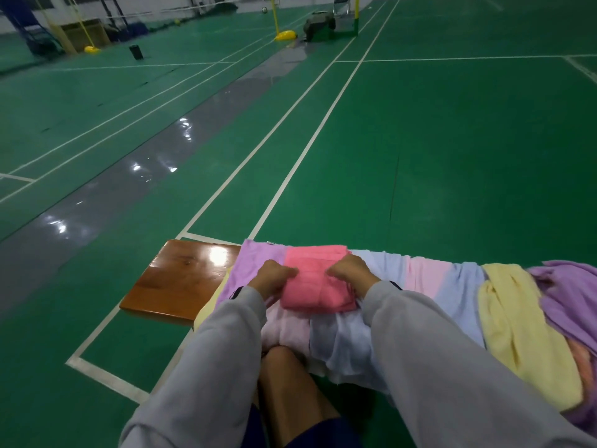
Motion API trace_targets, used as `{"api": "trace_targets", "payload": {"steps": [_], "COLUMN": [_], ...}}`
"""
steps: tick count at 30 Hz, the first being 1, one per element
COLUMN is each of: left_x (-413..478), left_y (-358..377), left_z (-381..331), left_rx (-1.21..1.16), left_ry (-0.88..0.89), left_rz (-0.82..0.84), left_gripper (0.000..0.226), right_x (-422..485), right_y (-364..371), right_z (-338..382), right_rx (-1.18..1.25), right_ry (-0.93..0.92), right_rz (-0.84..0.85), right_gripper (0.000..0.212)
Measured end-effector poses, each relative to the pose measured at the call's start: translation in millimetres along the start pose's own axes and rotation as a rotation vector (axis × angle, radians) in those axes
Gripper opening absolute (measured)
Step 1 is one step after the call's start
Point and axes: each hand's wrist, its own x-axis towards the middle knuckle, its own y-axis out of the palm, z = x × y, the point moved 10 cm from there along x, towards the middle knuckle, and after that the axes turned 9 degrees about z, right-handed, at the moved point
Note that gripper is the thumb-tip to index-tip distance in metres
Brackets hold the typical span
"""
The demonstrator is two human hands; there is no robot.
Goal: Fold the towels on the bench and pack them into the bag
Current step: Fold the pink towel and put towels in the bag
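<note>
Bare knee lowest in frame, grey sleeves reaching forward over it. Person sits at the wooden bench, whose left end shows bare.

Pink towel sits mid-bench, already a compact rectangle with layered edges showing at its far side. It rests on a lilac towel and a pale blue towel, both spread flat.

Step in hand: likely the last fold or squaring-up of the pink towel. The next move calls for lifting the bundle without letting the layers slip, then finding the bag, which is not seen near the bench.

Left hand at the towel's left edge, fingers curled in against the fabric. Right hand mirrors it at the right edge, fingers likewise curled onto the cloth. Both appear to grip the folded sides, though the fingertips are partly hidden.

Yellow towel and purple towel lie rumpled to the right, unfolded.
</note>
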Motion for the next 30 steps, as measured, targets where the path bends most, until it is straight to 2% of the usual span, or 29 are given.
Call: {"api": "trace_targets", "payload": {"steps": [2,5,6,8,9,10,12,14,16,18,19,21,23,26,30], "left_x": [-1.6,-7.4,-6.6,7.7,11.9,23.8,0.2,-18.6,-29.2,-30.0,-35.1,-44.9,-54.0,-57.4,-62.8], "left_y": [9.8,22.3,21.8,11.1,2.6,-4.8,-5.8,-4.6,-2.3,-2.1,-1.7,-7.9,-24.5,-68.1,-129.4], "left_z": [6.3,12.5,14.7,17.7,14.1,12.9,-10.5,-30.6,-43.7,-47.0,-49.7,-50.0,-44.0,-30.1,-7.8], "left_rx": [-0.106,-0.248,-0.238,-0.122,-0.060,-0.031,-0.064,-0.216,-0.488,-0.641,-0.650,-0.639,-0.591,-0.544,-0.538], "left_ry": [-0.027,-0.070,-0.072,-0.040,0.006,0.062,0.147,0.231,0.250,0.188,0.172,0.185,0.197,0.189,0.125], "left_rz": [0.093,0.199,0.191,0.088,0.020,-0.043,-0.064,-0.029,0.068,0.179,0.227,0.272,0.234,0.155,0.128], "left_gripper": [0.031,0.038,0.048,0.074,0.074,0.064,0.048,0.046,0.041,0.057,0.063,0.045,0.022,0.012,0.021], "right_x": [-8.4,-6.3,-8.0,-12.2,-12.9,-15.0,-19.4,-22.0,-25.1,-28.5,-30.1,-32.5,-31.8,-34.9,-50.6], "right_y": [6.6,11.4,13.6,10.2,5.8,0.2,-8.8,-18.5,-29.1,-20.3,-9.7,13.3,33.1,53.5,101.5], "right_z": [-0.8,-3.1,-3.9,-4.7,-3.9,-1.6,7.5,20.6,35.0,46.0,51.7,66.4,80.7,107.7,154.4], "right_rx": [0.091,0.081,0.115,0.210,0.234,0.245,0.284,0.398,0.607,0.784,0.791,0.685,0.590,0.493,0.401], "right_ry": [-0.006,-0.012,0.003,0.018,0.020,0.009,-0.024,-0.085,-0.164,-0.169,-0.147,-0.133,-0.139,-0.139,-0.098], "right_rz": [0.053,0.057,0.076,0.070,0.060,0.042,0.037,0.011,-0.042,0.020,0.087,0.200,0.269,0.307,0.486], "right_gripper": [0.035,0.016,0.008,0.012,0.012,0.011,0.008,0.013,0.020,0.022,0.022,0.012,0.009,0.013,0.025]}}
